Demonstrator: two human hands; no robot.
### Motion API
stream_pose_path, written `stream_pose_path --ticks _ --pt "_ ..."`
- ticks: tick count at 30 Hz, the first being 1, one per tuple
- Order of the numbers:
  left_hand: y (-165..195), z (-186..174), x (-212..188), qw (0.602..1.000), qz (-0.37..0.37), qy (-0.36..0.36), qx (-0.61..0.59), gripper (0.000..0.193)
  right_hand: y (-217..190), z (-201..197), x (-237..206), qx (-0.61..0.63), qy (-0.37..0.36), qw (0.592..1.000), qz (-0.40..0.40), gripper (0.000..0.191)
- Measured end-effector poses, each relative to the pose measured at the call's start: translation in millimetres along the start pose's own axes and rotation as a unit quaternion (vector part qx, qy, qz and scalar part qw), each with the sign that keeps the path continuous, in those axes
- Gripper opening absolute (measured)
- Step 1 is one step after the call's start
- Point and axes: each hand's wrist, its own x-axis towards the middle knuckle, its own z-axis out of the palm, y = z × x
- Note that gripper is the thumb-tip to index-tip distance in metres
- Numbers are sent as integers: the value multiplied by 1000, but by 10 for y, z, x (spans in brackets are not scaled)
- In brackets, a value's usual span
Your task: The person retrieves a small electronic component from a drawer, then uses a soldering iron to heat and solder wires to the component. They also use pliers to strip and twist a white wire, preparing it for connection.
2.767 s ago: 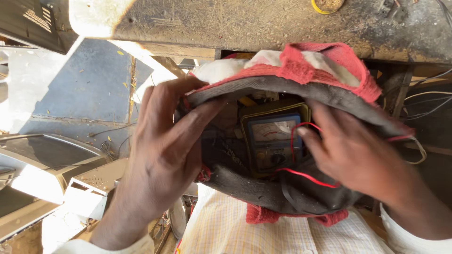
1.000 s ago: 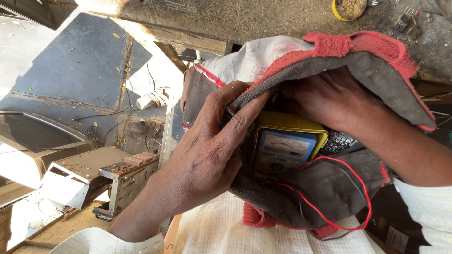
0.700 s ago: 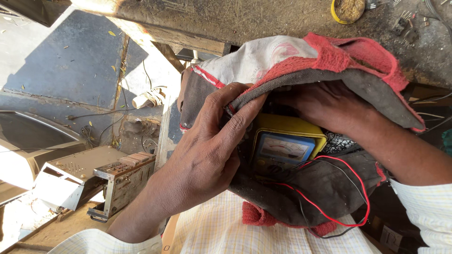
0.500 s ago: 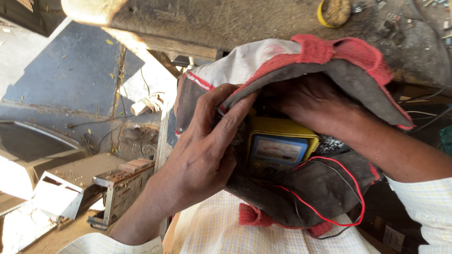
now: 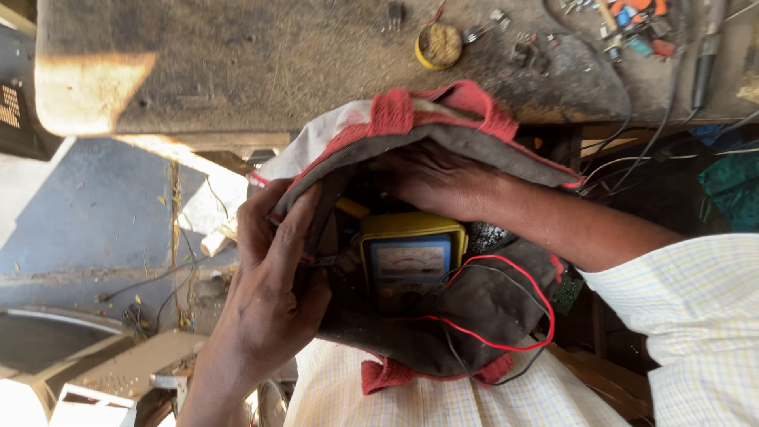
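Left hand: the left hand is closed on the left edge of a cloth bag, fingers curled over the rim and thumb outside, holding the mouth of the bag open.
Right hand: the right hand is pushed inside the bag under its upper flap, fingers spread flat and partly hidden; whether it has hold of anything cannot be told.
Bag: dark grey cloth with red trim, resting on the person's lap against the front of the workbench, mouth facing the camera.
Meter: a yellow meter with a blue face and a dial window sits upright inside the bag, between the two hands and just below the right one.
Leads: a red wire and a black wire loop out over the bag's lower right side.
Bench top: a round yellow tin and a scatter of small parts lie on the worn surface, well apart from the hands.
Floor at left: a pale casing stands below the left forearm.
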Motion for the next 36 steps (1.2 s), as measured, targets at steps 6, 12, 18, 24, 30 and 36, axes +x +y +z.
stream_pose_path --ticks 6,12,18,24,30,36 --pt "-28 -39 0 999 6 33 -12 88 -430 -655 -151 146 -157 966 145 40" --pt "-192 15 -128 985 -14 88 -145 68 -492 -1308 -819 436 254 861 67 28" --pt "-266 -26 -433 991 5 60 -122 60 431 -999 -850 177 402 872 217 25" --pt "-259 69 -610 964 -83 117 -226 52 636 -586 -894 -25 361 909 206 39" --pt "-345 157 -652 956 -74 156 -237 45 -185 -1000 -1379 121 291 922 225 67" --pt "-372 203 -465 927 31 210 -309 28 -683 -619 -1667 168 177 899 363 68"
